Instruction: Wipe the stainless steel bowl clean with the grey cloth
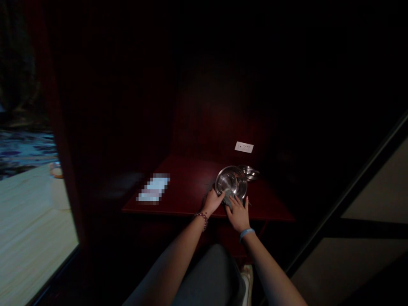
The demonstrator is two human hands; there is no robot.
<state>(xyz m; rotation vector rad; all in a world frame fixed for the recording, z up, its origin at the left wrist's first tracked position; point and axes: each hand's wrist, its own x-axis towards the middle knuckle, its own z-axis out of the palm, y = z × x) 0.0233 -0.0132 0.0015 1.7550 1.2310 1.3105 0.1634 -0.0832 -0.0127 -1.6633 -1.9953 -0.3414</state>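
Note:
A shiny stainless steel bowl (228, 176) is tilted up near the front edge of the dark red desktop (185, 187), its inside towards me. My left hand (214, 202) grips the lower left of its rim, the thumb on the inner side. Under my right hand (239, 213) a crumpled grey cloth (228, 198) lies against the bowl's lower inside. The fingers of that hand are partly spread and press the cloth to the metal. Just behind, to the right, a second steel bowl (250, 173) rests on the desktop, partly hidden by the first.
A blurred-out bright flat object (154, 188) lies at the desktop's left. On the dark back wall is a white socket panel (244, 147). At far left, beyond a dark red upright panel (63, 127), a pale container (59, 189) stands on a light wooden surface (28, 238).

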